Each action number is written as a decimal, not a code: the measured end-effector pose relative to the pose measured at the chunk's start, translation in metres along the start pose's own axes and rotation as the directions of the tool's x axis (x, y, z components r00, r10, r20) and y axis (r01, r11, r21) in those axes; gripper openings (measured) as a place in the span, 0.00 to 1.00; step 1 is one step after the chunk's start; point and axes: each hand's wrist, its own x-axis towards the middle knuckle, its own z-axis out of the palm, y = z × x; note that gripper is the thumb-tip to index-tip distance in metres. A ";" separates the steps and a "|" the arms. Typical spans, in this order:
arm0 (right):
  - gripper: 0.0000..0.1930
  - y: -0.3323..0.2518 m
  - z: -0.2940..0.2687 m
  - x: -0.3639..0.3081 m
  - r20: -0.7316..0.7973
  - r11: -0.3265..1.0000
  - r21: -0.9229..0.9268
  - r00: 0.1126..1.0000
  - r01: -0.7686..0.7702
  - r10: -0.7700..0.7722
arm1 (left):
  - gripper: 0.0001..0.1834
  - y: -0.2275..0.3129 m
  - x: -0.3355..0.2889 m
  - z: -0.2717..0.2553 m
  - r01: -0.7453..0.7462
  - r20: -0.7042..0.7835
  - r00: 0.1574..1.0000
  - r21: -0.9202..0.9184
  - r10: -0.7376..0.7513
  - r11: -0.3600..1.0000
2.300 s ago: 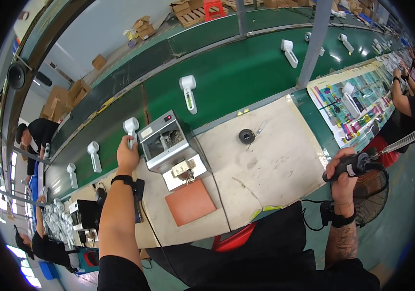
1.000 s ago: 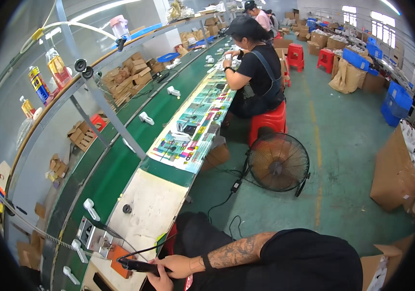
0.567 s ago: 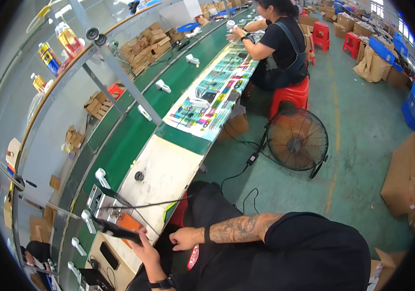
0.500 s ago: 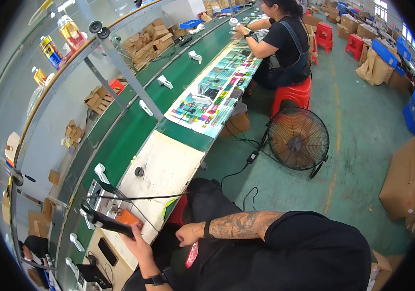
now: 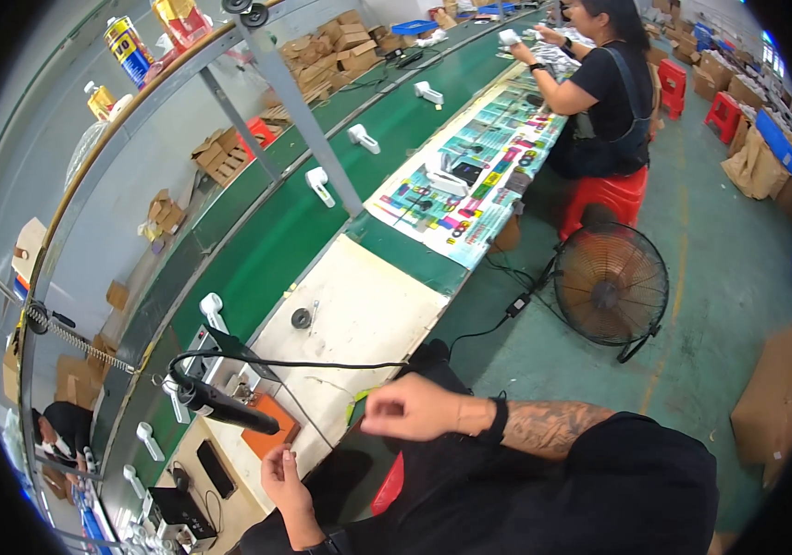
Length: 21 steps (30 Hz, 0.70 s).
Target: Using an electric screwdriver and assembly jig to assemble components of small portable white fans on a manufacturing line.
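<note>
My left hand [image 5: 287, 495] is raised just off the near edge of the worktable, its fingers curled in toward the thumb; whatever is between them, if anything, is too small to make out. Above and left of it, apart from the hand, a black corded electric screwdriver [image 5: 228, 409] hangs tilted, its end over an orange block [image 5: 271, 424]. My right hand [image 5: 412, 407] is held over my lap beside the table edge, fingers bent inward and slightly blurred, their contents hidden. Close by on the table edge is a yellow-green strip [image 5: 357, 405].
A pale board [image 5: 359, 287] bears a small black ring [image 5: 301, 318]. White handheld devices [image 5: 364, 139] lie along the green conveyor [image 5: 257, 250]. A phone [image 5: 216, 468] lies near a black box [image 5: 183, 513]. A co-worker [image 5: 604, 92] sits ahead, near a floor fan [image 5: 609, 291].
My left hand has let go of the electric screwdriver and moved down and right of it. My right hand has lifted from my lap. The view has shifted.
</note>
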 end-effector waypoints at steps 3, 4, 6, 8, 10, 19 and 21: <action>0.14 0.032 -0.029 0.022 -0.277 0.951 -0.249 0.955 -0.181 0.109 | 0.10 0.013 -0.005 -0.017 -0.043 -0.153 0.987 0.035 0.048 0.998; 0.15 0.044 -0.034 0.026 -0.339 0.881 -0.378 0.928 -0.283 0.153 | 0.10 0.027 -0.008 -0.023 -0.006 -0.218 0.976 -0.002 0.005 1.000; 0.14 0.074 -0.027 0.030 -0.331 0.860 -0.470 0.943 -0.200 0.038 | 0.14 0.091 -0.009 -0.017 -0.160 -0.172 0.979 -0.327 0.108 0.931; 0.12 0.089 -0.009 0.035 -0.271 0.741 -0.671 0.927 0.011 -0.259 | 0.15 0.180 -0.025 0.000 -0.245 -0.098 0.969 -0.485 0.226 0.840; 0.14 0.089 0.002 0.046 -0.254 0.725 -0.688 0.934 0.009 -0.252 | 0.20 0.254 -0.043 -0.003 -0.209 0.249 0.826 -0.698 0.506 0.685; 0.14 0.117 -0.005 0.041 -0.308 0.789 -0.611 0.898 0.066 -0.314 | 0.16 0.372 -0.080 0.007 -0.200 0.561 0.268 -0.763 0.783 0.615; 0.14 0.109 0.001 0.039 -0.302 0.813 -0.579 0.912 0.056 -0.277 | 0.16 0.369 -0.100 -0.007 -0.203 0.549 0.305 -0.761 0.778 0.616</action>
